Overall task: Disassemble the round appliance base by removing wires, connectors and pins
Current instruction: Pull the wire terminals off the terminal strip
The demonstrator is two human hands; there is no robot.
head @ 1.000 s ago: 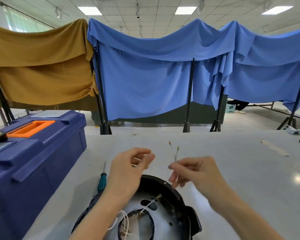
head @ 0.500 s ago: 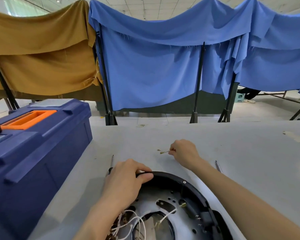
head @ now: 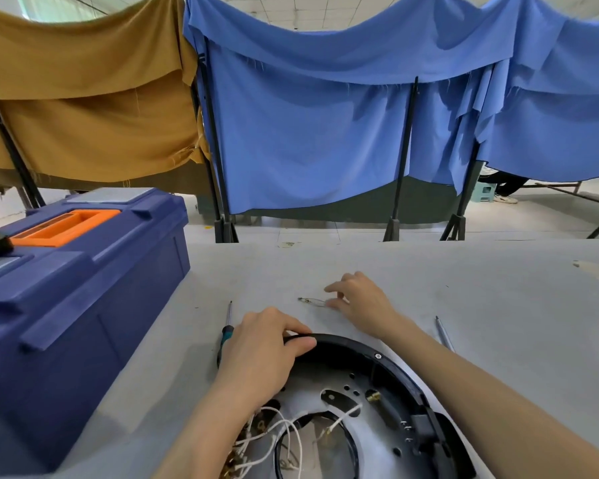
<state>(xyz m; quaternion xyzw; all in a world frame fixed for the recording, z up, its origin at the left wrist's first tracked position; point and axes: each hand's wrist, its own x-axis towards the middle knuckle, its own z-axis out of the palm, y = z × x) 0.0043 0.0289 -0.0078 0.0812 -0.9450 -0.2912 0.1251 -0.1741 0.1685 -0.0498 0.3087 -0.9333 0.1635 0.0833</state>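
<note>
Appliance base (head: 391, 366) gripped by left hand (head: 263, 354), right hand (head: 363, 304) beyond

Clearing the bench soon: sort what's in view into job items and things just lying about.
Job: round base, gripped by left hand; white wires; loose wire piece at right hand; teal-handled screwdriver.
Lying about: blue toolbox; blue cloth; tan cloth.

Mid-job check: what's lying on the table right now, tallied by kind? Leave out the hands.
toolbox: 1, blue
round base: 1, left hand grips its rim
screwdriver: 1
thin metal rod: 1
loose wire piece: 1, by the right hand
Total: 5
</note>
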